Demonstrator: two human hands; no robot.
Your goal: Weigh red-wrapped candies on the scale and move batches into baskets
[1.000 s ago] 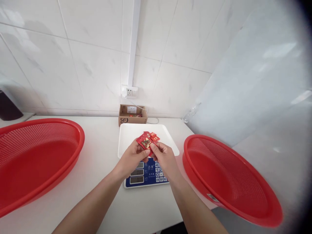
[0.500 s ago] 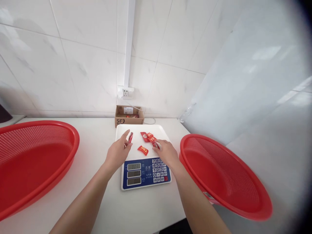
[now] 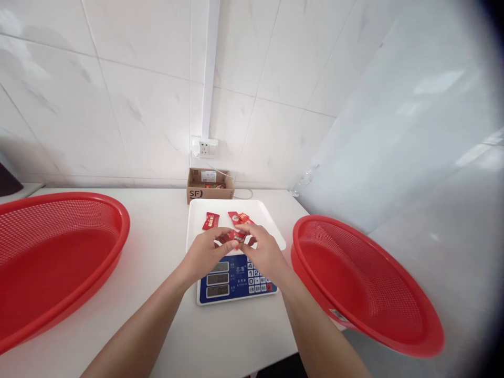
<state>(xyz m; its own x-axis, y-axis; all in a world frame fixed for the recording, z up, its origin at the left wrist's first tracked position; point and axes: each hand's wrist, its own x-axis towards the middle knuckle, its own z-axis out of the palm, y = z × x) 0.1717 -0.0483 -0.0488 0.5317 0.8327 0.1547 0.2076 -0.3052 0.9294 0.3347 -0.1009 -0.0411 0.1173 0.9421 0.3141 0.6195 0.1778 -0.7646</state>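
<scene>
Head view: our left hand (image 3: 207, 253) and right hand (image 3: 264, 253) met over the near edge of the scale (image 3: 236, 282). Both pinched one red packet (image 3: 235, 236), each by an end, so it hung clear of the tray (image 3: 196, 223). Other packets (image 3: 211, 220) lay farther back on that tray, their weight on the scale. A left basket (image 3: 59, 257) and right basket (image 3: 366, 286) flanked the scale.

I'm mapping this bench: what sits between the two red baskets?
In the head view: a scale with a white tray of red packets; the left hand and right hand meet over it, pinching a packet.
</scene>
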